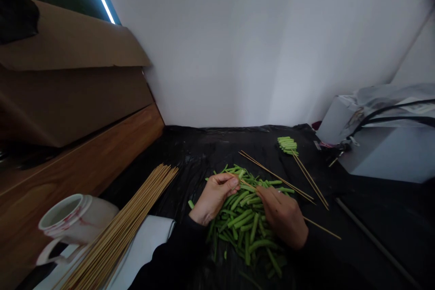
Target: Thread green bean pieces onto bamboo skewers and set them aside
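Bamboo skewer (322,228) is slanting across the green bean pieces (246,231) at lower center, the right hand (282,215) pinching it close to its tip for control, the left hand (214,199) curling firmly around what looks like one bean piece at that tip.

You work over a glossy, crinkled black plastic sheet (217,149). At your 10 o'clock, the bamboo skewers (118,235) look matt and raw. At 9, a glossy glazed ceramic mug (102,215) sits below varnished wood paneling (81,163) and matt brown cardboard (68,54).
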The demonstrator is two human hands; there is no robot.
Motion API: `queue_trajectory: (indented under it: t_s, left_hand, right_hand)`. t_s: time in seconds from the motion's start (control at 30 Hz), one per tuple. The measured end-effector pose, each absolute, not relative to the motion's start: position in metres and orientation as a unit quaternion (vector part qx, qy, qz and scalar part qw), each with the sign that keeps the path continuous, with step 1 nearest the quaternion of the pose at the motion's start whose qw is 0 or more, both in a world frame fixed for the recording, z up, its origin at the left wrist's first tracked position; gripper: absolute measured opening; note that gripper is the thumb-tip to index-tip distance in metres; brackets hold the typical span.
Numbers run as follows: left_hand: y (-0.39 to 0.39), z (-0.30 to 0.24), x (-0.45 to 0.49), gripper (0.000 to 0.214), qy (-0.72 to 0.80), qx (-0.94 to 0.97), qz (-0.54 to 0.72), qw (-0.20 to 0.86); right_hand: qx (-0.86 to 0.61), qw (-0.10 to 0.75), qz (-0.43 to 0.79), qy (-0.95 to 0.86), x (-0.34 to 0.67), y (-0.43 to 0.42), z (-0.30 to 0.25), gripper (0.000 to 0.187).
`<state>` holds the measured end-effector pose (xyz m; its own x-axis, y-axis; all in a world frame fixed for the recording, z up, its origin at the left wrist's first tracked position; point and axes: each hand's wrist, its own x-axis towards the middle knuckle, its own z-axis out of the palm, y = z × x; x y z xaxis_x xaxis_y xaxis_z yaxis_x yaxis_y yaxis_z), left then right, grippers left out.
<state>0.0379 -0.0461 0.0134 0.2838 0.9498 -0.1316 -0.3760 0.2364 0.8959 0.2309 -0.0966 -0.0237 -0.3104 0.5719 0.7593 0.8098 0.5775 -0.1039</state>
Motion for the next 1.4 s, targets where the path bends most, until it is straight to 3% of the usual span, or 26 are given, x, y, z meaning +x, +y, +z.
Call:
queue_trajectory:
  t_s: [0.47, 0.93, 1.4]
  left_hand:
    - [-0.056, 0.018, 0.046, 0.020, 0.386, 0.535, 0.472, 0.585]
    - [-0.061, 0.017, 0.053, 0.019, 0.369, 0.573, 0.449, 0.578]
    - [-0.023, 0.007, 0.016, 0.014, 0.483, 0.571, 0.508, 0.427]
  right_hand:
    - [-0.422, 0.410, -0.134, -0.797, 0.226, -0.101, -0.025, 0.029]
    - [-0.441, 0.394, -0.131, -0.796, 0.218, -0.103, -0.020, 0.028]
    - [-0.477, 0.374, -0.186, -0.773, 0.242, -0.090, -0.022, 0.021]
